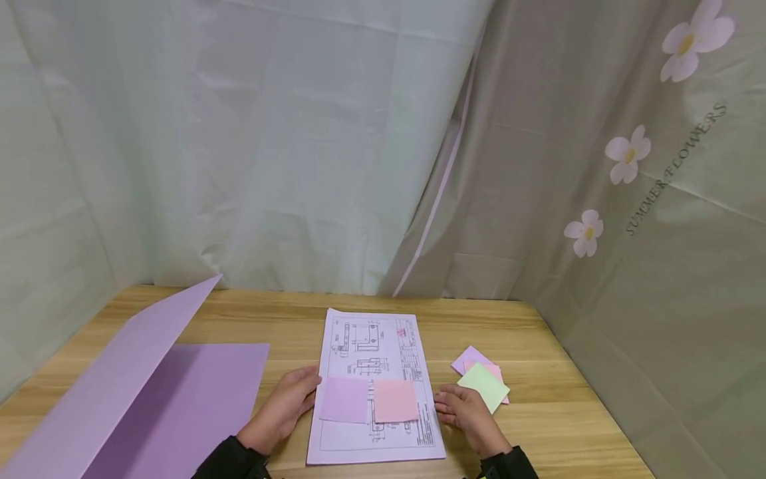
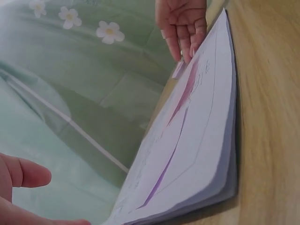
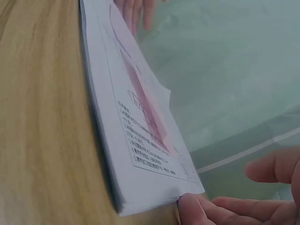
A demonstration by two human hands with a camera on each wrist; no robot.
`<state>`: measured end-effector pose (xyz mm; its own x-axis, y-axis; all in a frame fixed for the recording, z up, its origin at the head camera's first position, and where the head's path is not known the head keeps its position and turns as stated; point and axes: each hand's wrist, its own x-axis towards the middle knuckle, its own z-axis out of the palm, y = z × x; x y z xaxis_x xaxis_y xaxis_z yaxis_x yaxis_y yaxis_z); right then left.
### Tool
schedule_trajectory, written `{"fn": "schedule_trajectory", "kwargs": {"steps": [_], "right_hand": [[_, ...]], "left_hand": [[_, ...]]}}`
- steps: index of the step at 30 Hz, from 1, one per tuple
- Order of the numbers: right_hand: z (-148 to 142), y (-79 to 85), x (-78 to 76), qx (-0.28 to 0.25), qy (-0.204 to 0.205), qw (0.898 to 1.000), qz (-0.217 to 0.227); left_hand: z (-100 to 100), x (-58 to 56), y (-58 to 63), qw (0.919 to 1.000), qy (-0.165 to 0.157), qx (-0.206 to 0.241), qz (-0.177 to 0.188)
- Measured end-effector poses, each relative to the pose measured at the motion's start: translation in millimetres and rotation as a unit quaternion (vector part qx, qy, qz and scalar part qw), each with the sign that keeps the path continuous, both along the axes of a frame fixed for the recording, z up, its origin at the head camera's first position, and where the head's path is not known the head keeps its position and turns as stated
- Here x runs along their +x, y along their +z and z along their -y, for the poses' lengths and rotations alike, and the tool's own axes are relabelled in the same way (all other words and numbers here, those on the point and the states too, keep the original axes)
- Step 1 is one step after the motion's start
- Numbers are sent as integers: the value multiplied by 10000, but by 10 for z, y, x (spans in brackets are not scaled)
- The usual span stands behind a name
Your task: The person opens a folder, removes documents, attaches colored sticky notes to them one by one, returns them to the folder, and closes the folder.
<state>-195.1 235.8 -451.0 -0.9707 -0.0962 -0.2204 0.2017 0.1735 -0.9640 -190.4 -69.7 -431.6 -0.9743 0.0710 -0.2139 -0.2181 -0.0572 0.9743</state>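
Observation:
A stack of printed technical drawings (image 1: 353,449) lies in the middle of the table in the head view. Side by side on its top sheet are a purple sticky note (image 1: 344,400) and a pink sticky note (image 1: 396,401). My left hand (image 1: 286,404) is at the stack's left edge, fingers extended, with the thumb held apart in the left wrist view. On the opposite side, my right hand (image 1: 467,414) has its relaxed fingertips right at the paper edge. In the right wrist view, the fingers (image 3: 194,211) meet the corner of the stack.
A large purple folder (image 1: 203,392) stands partly open on the left, its cover (image 1: 128,372) raised at a slant. Right of the stack, a green sticky pad (image 1: 487,386) overlaps pink and purple ones. A floral curtain (image 1: 311,153) hangs behind the wooden table (image 1: 556,412).

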Motion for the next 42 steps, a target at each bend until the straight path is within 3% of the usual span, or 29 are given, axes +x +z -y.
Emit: {"fn": "schedule_trajectory", "kwargs": {"steps": [13,20,27,36,42], "right_hand": [[-5,26,4,-234,113,9996,106],[15,41,10,-158,253,9995,75],[-10,10,12,-95,366,9993,51],[-34,-46,3,14,476,9987,-177],[-44,-16,1,64,520,9983,-247]], "left_hand": [[25,-34,-92,9975,97,-655,-226],[18,-51,-116,9878,82,-1520,-323],[-2,-11,-118,9960,304,-777,-329],[44,-2,-63,9957,805,-398,-233],[58,21,-13,9970,666,-180,-361]]}}
